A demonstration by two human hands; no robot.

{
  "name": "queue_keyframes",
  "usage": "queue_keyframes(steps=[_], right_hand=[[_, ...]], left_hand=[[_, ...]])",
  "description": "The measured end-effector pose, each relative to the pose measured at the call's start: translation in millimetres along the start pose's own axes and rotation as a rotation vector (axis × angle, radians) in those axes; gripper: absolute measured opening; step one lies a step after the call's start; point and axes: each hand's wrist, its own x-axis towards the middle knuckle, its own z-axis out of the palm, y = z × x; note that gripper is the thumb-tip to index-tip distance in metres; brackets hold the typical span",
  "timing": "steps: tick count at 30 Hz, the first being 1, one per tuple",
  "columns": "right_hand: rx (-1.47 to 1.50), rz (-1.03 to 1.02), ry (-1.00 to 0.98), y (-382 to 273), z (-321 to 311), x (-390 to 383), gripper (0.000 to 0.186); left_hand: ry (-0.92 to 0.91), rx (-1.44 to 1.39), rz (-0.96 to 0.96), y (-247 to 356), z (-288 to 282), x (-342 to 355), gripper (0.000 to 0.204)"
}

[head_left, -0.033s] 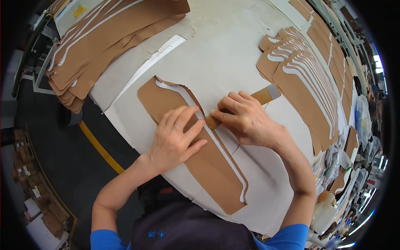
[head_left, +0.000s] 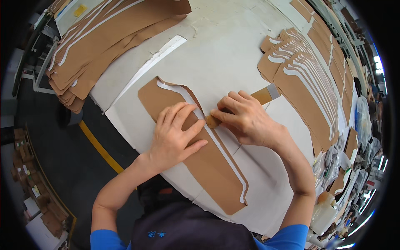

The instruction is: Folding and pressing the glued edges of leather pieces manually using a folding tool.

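A brown, leather-like panel [head_left: 208, 175] with a white strip [head_left: 227, 156] along its long right side lies slanting across the table. The edge beside the strip stands up a little as a narrow brown flap, curled at the far corner. Flat on the panel, my left hand [head_left: 175, 131] has its fingers apart, fingertips at the white strip. My right hand [head_left: 243, 118] is closed around a flat tan tool [head_left: 262, 96] with a grey end pointing away to the right. The tool's rounded tan other end touches the flap beside my left fingertips. My right palm hides the tool's middle.
Overlapping brown panels with white strips [head_left: 310, 93] are fanned out at the right. Another stack of brown panels [head_left: 108, 46] overhangs the far left table edge. A white strip-shaped piece [head_left: 146, 66] lies between. Plastic bags [head_left: 329, 160] and a whitish container [head_left: 325, 214] crowd the right edge.
My left fingers have shifted very slightly and are a little more bent. The panel and the tool in my right hand stay practically where they were.
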Motion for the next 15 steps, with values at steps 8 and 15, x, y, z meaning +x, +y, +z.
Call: queue_keyframes(steps=[8, 15], right_hand=[[-0.002, -0.025, 0.023, 17.1, 1.2, 32.2, 0.043], [-0.008, -0.049, 0.034, 31.0, 2.9, 57.9, 0.039]], left_hand=[[0.069, 0.122, -0.073, -29.1, -5.8, 9.0, 0.06], [0.09, 0.101, -0.085, -36.8, -3.8, 7.8, 0.066]])
